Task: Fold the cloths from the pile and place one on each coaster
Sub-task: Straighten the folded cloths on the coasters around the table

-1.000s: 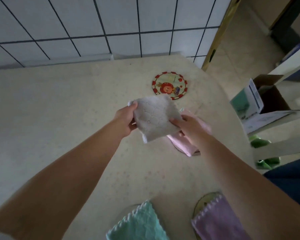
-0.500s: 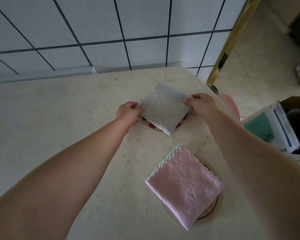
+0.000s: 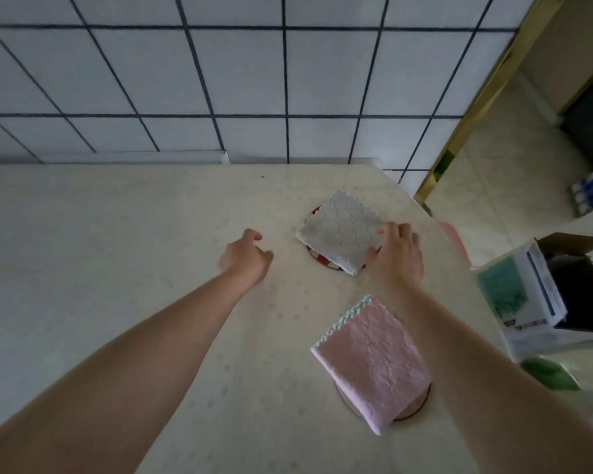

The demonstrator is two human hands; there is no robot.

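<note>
A folded grey cloth lies on a round red-rimmed coaster near the table's far right corner. My right hand rests at the cloth's right edge, fingertips touching it, fingers fairly straight. My left hand hovers left of the cloth, apart from it, fingers loosely curled and holding nothing. Nearer to me a folded pink cloth with a teal scalloped edge covers a second round coaster, which shows only at its lower rim.
The beige table meets a white tiled wall at the back. Its right edge runs diagonally; beyond it stand an open cardboard box with printed packs and something green on the floor.
The grey cloth went from held in the air to lying on the red-rimmed coaster. My left hand let go and drew away to the left; my right hand stays at its edge.
</note>
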